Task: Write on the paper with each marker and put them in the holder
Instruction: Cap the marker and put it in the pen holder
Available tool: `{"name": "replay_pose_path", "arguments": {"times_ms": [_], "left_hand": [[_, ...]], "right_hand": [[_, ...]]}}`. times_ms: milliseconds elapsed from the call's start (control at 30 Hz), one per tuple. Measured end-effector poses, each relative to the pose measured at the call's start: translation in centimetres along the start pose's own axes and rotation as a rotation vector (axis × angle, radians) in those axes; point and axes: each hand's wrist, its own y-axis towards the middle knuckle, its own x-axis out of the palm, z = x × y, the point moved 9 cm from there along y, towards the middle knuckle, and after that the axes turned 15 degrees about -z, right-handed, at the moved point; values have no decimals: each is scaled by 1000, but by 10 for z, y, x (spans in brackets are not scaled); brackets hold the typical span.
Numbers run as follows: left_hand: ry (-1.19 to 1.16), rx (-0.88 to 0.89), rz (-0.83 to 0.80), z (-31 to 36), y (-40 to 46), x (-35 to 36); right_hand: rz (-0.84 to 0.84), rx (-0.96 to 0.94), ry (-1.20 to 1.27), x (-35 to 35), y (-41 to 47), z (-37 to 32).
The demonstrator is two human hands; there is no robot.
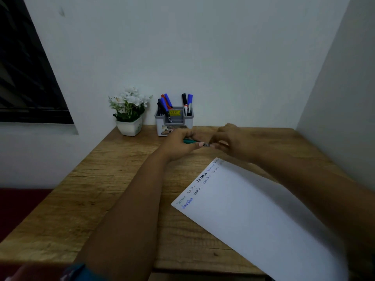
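My left hand [179,144] grips a green marker [189,141] above the wooden desk [113,179], in front of the holder. My right hand [229,138] pinches the marker's other end, where a dark tip or cap shows between the two hands. The grey holder [174,121] stands at the back of the desk with several blue, black and red markers [167,103] upright in it. A white sheet of paper [253,216] lies tilted at the right under my right forearm, with the same word written several times along its top edge.
A white pot of white flowers [129,110] stands left of the holder against the wall. A dark window [26,78] is at the left. Walls close the desk at the back and right.
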Motion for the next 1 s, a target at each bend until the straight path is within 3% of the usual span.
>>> {"name": "replay_pose_path", "arguments": {"times_ms": [67, 233, 367, 467, 567, 700, 833, 1000], "left_hand": [[50, -15, 6, -2, -1, -5], [-133, 19, 191, -5, -15, -36], [-506, 129, 363, -7, -18, -48], [-629, 128, 492, -28, -14, -51], [-469, 11, 666, -55, -23, -53], [-208, -11, 693, -55, -25, -42], [-133, 6, 688, -54, -21, -38], [-132, 10, 691, -58, -20, -37]], "right_hand": [[-81, -79, -211, 6, 14, -30], [-13, -53, -150, 0, 47, -57], [48, 43, 159, -8, 73, -36], [154, 70, 401, -17, 83, -15], [357, 158, 577, -36, 91, 21], [634, 190, 584, -63, 106, 45], [544, 173, 464, -57, 140, 38], [269, 255, 293, -25, 175, 41]]}}
